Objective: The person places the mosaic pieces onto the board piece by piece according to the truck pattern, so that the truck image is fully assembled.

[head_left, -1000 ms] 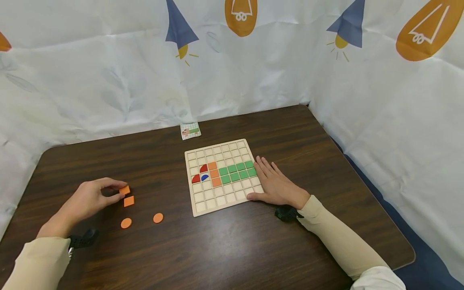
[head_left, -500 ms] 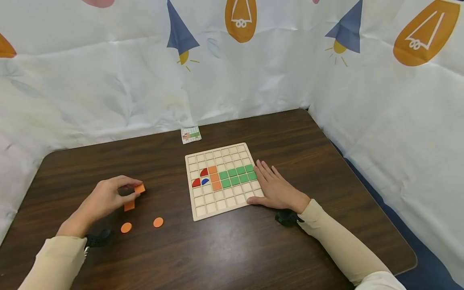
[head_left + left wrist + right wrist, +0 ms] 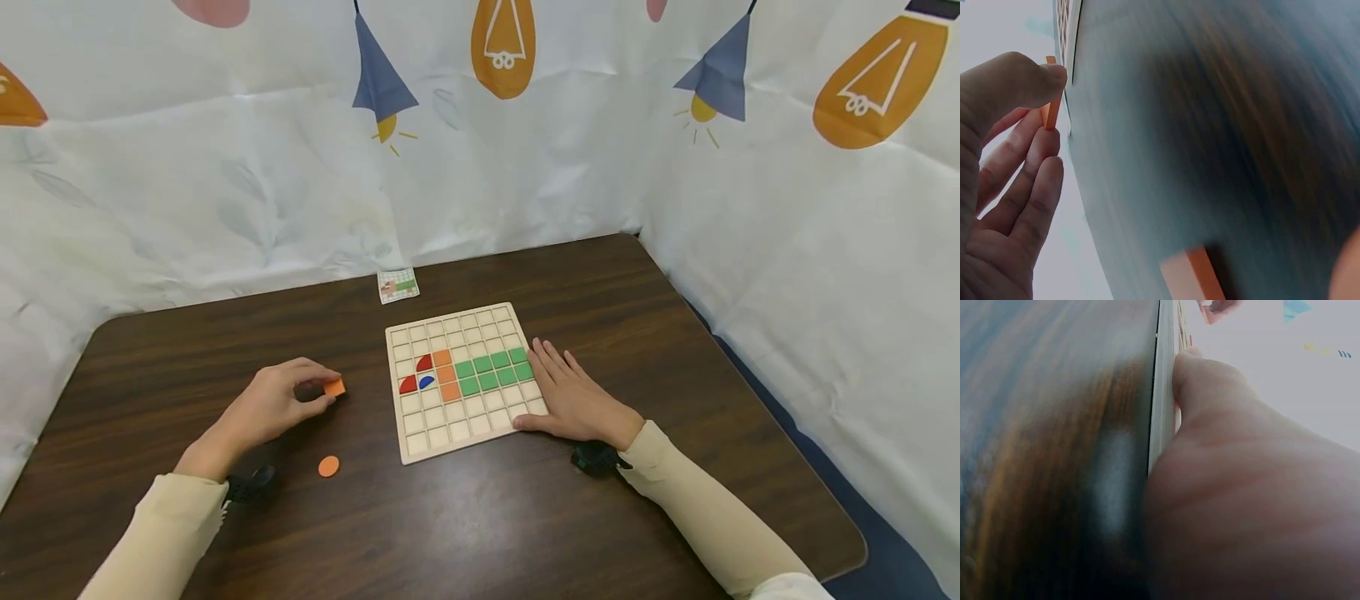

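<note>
Between thumb and fingertips my left hand [image 3: 270, 408] pinches an orange square tile [image 3: 335, 387], held over the table left of the wooden grid board [image 3: 423, 444]; the left wrist view shows the tile edge-on. My right hand [image 3: 576, 402] rests with straight fingers on the board's right edge, thumb at its near right corner. In the grid lie green squares [image 3: 487, 381], a column of orange squares [image 3: 446, 374], two red quarter-round pieces [image 3: 424, 363] and a blue rounded piece [image 3: 427, 382]. An orange disc [image 3: 328, 466] lies on the table. Another orange tile [image 3: 1191, 278] shows below the left hand.
A small printed card [image 3: 398, 286] with a grid pattern lies at the table's back edge. Behind and to the right of the brown table [image 3: 465, 533] hangs a white printed curtain [image 3: 525, 167]. A blurred orange piece [image 3: 1349, 275] shows at the left wrist view's edge.
My left hand has lifted the orange tile and carried it right, toward the board. The left arm now covers the other loose tile and one disc in the head view. My right hand stays put.
</note>
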`<state>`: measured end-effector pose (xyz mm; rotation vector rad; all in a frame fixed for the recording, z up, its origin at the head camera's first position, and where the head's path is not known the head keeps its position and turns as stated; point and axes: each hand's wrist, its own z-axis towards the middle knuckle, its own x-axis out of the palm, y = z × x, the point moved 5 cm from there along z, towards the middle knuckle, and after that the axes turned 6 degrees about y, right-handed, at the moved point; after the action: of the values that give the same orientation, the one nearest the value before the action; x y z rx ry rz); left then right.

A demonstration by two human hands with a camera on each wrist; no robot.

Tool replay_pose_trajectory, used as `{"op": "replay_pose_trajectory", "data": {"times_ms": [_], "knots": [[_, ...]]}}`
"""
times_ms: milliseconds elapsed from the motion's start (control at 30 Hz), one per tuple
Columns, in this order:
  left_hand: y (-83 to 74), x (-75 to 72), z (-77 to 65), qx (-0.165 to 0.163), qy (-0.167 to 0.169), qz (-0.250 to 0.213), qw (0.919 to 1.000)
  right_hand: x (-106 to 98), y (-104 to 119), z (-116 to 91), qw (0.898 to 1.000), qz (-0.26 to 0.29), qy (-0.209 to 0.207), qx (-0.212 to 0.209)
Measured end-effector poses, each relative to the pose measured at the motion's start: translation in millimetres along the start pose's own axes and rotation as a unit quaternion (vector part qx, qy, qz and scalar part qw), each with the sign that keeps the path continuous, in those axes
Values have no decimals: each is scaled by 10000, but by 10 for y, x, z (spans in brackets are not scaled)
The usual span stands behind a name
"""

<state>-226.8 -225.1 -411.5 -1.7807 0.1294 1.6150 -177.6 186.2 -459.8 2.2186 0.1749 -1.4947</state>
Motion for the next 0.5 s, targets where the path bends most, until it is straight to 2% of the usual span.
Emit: {"op": "replay_pose_trajectory", "data": {"times_ms": [500], "knots": [[-362, 286, 282, 410, 343, -314, 9981, 8, 22, -18, 10000, 18, 9, -5]]}}
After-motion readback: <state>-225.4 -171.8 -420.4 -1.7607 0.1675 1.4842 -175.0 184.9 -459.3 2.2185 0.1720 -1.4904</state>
